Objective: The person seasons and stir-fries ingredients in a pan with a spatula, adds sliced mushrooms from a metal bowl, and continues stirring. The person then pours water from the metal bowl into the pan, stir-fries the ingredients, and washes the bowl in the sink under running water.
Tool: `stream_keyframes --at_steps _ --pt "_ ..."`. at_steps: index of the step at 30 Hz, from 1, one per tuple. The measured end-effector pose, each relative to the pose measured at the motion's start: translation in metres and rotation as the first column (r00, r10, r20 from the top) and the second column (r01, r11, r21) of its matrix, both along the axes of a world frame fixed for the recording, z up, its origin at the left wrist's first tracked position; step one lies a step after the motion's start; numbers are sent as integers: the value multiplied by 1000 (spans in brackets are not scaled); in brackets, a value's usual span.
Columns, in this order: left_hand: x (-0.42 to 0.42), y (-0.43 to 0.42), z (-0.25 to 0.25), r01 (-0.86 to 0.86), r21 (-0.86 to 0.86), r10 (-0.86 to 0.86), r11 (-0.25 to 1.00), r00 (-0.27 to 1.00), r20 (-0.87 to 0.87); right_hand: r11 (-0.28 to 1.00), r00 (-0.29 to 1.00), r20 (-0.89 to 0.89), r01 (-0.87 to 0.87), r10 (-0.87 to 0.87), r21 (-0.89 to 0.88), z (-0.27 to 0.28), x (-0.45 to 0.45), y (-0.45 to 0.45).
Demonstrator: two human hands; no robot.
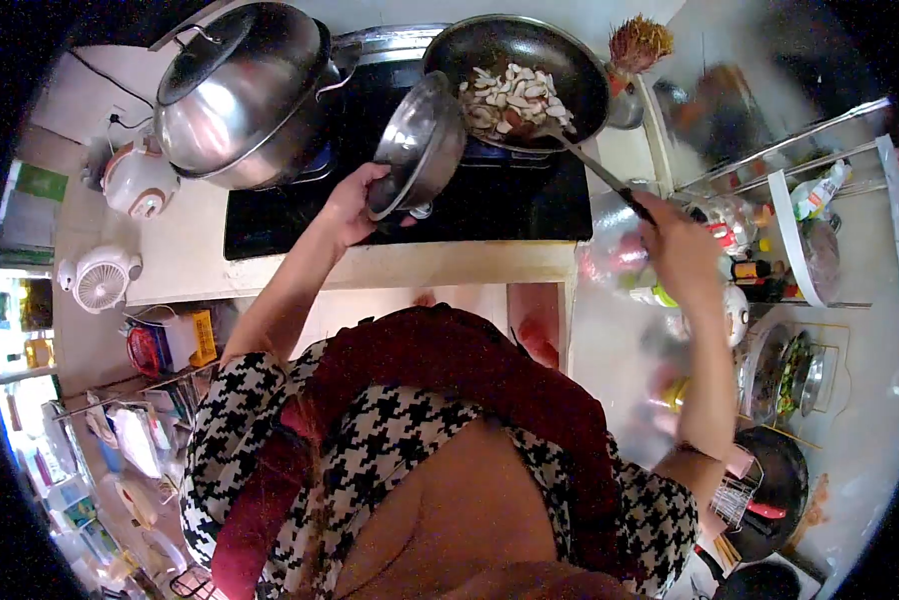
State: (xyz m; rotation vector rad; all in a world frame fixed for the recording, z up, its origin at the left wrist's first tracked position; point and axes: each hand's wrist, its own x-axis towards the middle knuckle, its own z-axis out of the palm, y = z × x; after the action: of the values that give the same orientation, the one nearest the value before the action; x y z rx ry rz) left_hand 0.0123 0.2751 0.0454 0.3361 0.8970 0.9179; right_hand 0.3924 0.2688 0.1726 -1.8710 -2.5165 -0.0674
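Observation:
My left hand (355,205) grips a metal bowl (420,145) by its lower edge. The bowl is tilted on its side, with its upper rim against or just in front of the wok's left edge; I cannot tell if they touch. No food shows inside the bowl. Pale sliced pieces (520,98), with some darker bits among them, lie in the dark wok (583,75) on the stove. In my right hand (678,245) is the dark handle of a spatula (595,165), my fingers closed round it. The spatula's head reaches among the slices and is partly hidden.
A large lidded steel pot (240,110) stands left of the wok on the black cooktop (300,220). A brush (642,42) is behind the wok on the right. A white rice cooker (138,183) and small fan (102,278) stand left. Bottles (760,270) and a rack line the right.

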Motion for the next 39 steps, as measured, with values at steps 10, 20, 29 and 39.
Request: stream_keyframes --at_steps 10,20,29,39 --pt "20 -3 -4 -90 -32 91 995 994 54 967 977 -211 49 5 250 -44 -39 44" --pt "22 -6 -10 -162 -21 164 986 972 167 995 982 177 -72 57 75 -62 -56 59" --pt "21 -13 -2 -182 33 174 983 972 155 986 992 115 -64 46 155 43 -21 13" --pt "16 -12 -11 -203 3 199 979 964 175 995 996 -30 90 -89 37 -18 -32 27"
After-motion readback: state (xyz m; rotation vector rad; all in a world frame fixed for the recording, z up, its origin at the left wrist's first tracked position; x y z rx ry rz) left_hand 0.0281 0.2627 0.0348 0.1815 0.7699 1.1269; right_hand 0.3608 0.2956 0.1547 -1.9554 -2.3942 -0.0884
